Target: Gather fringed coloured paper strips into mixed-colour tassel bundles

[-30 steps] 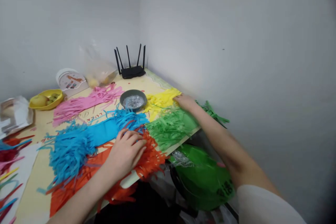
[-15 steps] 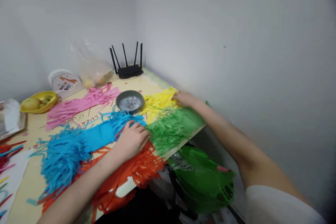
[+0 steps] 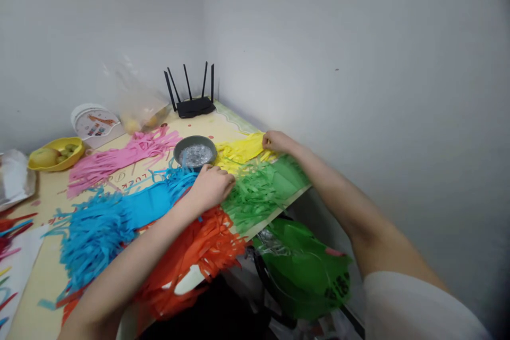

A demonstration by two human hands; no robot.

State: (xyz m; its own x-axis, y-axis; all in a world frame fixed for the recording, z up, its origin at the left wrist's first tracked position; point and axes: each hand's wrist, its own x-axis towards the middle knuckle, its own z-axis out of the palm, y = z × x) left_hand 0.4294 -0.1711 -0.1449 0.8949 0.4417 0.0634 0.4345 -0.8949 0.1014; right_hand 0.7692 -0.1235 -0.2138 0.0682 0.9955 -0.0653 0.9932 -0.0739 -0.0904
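My right hand is closed on the far right end of the yellow fringed tissue paper, near the wall. My left hand hovers over the middle of the table, fingers curled together; whatever is between them is hidden. Just beyond it sits a grey bowl with clear, shiny bits inside. Green fringed paper lies to its right, by the table's edge. Blue fringed paper spreads to its left, and orange-red fringed paper lies beneath my left wrist, partly covered by the forearm.
Pink fringed paper lies behind the blue. A black router stands in the corner, with a clear bag and a yellow fruit dish further left. A green plastic bag hangs below the table's right edge.
My left hand has risen away from the blue and orange-red papers toward the yellow one. My right hand has moved slightly at the yellow paper's end, its fingers more closed.
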